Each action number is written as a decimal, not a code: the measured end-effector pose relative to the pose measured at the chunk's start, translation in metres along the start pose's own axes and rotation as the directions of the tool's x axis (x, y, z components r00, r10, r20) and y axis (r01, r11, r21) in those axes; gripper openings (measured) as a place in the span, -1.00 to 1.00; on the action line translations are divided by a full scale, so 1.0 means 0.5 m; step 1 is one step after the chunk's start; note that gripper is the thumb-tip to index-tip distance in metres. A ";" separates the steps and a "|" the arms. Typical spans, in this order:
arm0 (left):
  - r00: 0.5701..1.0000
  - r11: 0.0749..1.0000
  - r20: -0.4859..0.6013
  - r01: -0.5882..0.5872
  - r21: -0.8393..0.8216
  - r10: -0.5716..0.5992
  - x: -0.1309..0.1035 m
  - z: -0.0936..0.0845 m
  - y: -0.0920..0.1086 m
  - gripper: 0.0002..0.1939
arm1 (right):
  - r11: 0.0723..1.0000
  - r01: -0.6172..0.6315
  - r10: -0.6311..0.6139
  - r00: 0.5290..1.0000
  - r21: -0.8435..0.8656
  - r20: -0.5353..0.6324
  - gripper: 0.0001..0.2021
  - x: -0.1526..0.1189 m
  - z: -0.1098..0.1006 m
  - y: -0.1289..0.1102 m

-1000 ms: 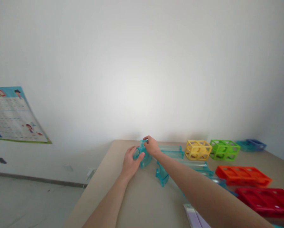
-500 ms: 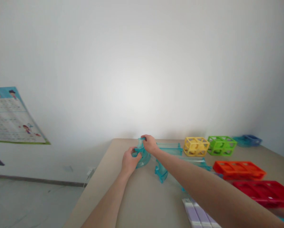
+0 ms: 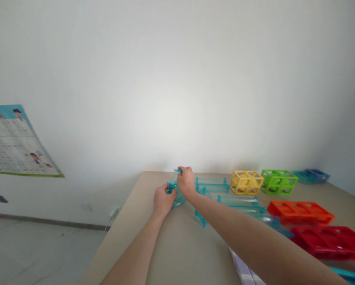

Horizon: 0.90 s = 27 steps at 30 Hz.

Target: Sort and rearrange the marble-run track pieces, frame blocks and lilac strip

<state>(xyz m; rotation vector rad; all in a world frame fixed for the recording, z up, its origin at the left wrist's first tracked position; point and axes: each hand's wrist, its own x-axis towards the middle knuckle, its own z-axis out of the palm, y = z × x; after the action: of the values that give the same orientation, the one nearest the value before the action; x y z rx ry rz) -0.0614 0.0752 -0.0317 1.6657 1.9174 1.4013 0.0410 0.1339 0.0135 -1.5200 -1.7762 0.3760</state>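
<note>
Near the far left end of the beige table (image 3: pixel 171 253), a curved translucent teal track piece (image 3: pixel 179 202) stands between both hands. My left hand (image 3: pixel 162 201) grips its left side, thumb and fingers closed at a connector end. My right hand (image 3: pixel 186 180) pinches its raised upper end, and the wrist hides part of it. Just right of the hands lie straight translucent teal track pieces (image 3: pixel 213 187). A shorter teal piece (image 3: pixel 201 217) rests below my right wrist, partly covered by the forearm.
Yellow (image 3: pixel 246 183) and green (image 3: pixel 279 182) open-frame blocks stand at the back right. An orange frame (image 3: pixel 301 213) and a red frame (image 3: pixel 330 241) lie nearer. Purple strips (image 3: pixel 245 271) sit under my right forearm. Behind is a white wall (image 3: pixel 177 87) with a poster (image 3: pixel 19 138).
My right hand has turned slightly upright at the teal piece's upper end, with its forearm a little lower. My left hand keeps its grip. The view has shifted slightly.
</note>
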 end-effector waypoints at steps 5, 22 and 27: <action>1.000 1.000 -0.016 -0.003 -0.008 0.002 -0.001 0.003 -0.005 -0.91 | 1.000 0.012 -0.012 0.999 0.016 -0.035 -0.75 0.002 -0.005 -0.008; 0.998 0.964 -0.060 -0.031 -0.265 0.016 -0.008 0.004 -0.011 -0.76 | 0.975 -0.223 0.215 0.956 0.021 0.199 -0.71 -0.018 -0.033 -0.023; 0.992 0.941 0.001 -0.120 -0.317 0.127 -0.013 -0.003 -0.001 -0.58 | 0.972 -0.236 0.228 0.926 -0.011 0.300 -0.71 -0.020 -0.040 -0.018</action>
<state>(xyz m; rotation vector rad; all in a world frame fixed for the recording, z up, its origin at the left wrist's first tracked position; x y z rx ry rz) -0.0607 0.0686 -0.0338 1.6574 1.4985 1.6301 0.0486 0.1176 0.0291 -1.7338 -1.8107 0.7813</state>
